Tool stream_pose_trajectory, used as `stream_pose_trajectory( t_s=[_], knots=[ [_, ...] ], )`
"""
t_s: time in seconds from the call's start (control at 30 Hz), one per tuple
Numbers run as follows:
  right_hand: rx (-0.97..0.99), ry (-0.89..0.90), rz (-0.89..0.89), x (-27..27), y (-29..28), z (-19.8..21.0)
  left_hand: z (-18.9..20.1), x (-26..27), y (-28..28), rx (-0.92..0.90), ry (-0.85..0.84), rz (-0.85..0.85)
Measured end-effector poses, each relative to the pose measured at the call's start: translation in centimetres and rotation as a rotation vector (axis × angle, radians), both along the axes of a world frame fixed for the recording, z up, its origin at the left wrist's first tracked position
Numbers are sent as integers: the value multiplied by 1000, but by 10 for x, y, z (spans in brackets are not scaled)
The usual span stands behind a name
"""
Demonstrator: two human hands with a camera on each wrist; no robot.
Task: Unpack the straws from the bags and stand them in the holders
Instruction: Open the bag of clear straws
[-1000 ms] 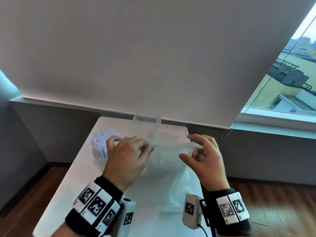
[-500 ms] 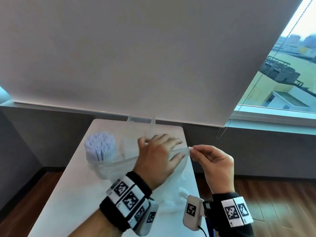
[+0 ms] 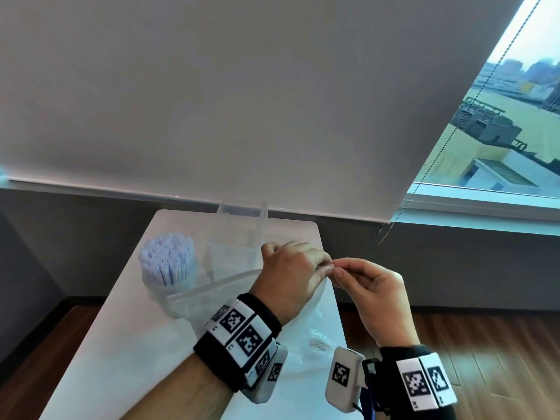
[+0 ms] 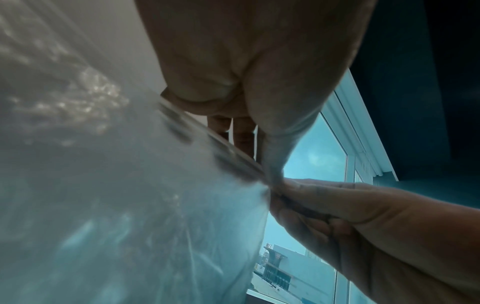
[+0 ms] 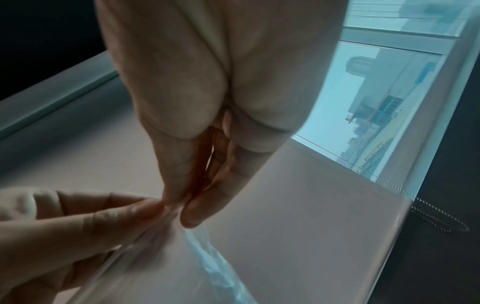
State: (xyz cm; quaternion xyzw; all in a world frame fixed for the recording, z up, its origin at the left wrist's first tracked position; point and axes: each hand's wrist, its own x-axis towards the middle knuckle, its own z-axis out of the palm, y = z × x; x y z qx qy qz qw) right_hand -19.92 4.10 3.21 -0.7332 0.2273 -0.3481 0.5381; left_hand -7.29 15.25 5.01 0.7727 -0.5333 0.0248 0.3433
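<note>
Table (image 3: pixel 100 344): white, narrow, runs away toward the wall under the blind.
Blind (image 3: pixel 242 86): pale, drawn low over most of the window; bead chain (image 3: pixel 430 165) hangs at its right edge.
Window (image 3: pixel 515 116): uncovered strip on the right, rooftops outside.
Wall (image 3: pixel 60 237): grey, below the sill.
Floor (image 3: pixel 485 344): dark wood planks either side of the table.
Straws (image 3: pixel 168 259): pale lilac bundle, upright in a holder (image 3: pixel 157 291) on the table's left side.
Second holder (image 3: pixel 242 219): clear, at the far edge.
Bag (image 3: pixel 212 298): clear plastic, held above the table, lower part draped on it.
Left hand (image 3: pixel 291 274): fingers curled, pinches the bag's corner.
Right hand (image 3: pixel 375 292): thumb and forefinger pinch the same corner, fingertips touching the left hand's.
</note>
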Motion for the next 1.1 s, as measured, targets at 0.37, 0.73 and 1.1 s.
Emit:
stream_pose_trajectory(
  t_s=[0.37, 0.73, 1.1],
  knots=[
    [-100, -11, -122, 0, -2, -1, 2, 21, 42, -44, -248, 244],
    [-70, -35, -122, 7, -2, -4, 9, 70, 157, 68, -177, 574],
    [-451, 443, 39, 32, 35, -4, -9, 44, 106, 230, 230, 209]
  ],
)
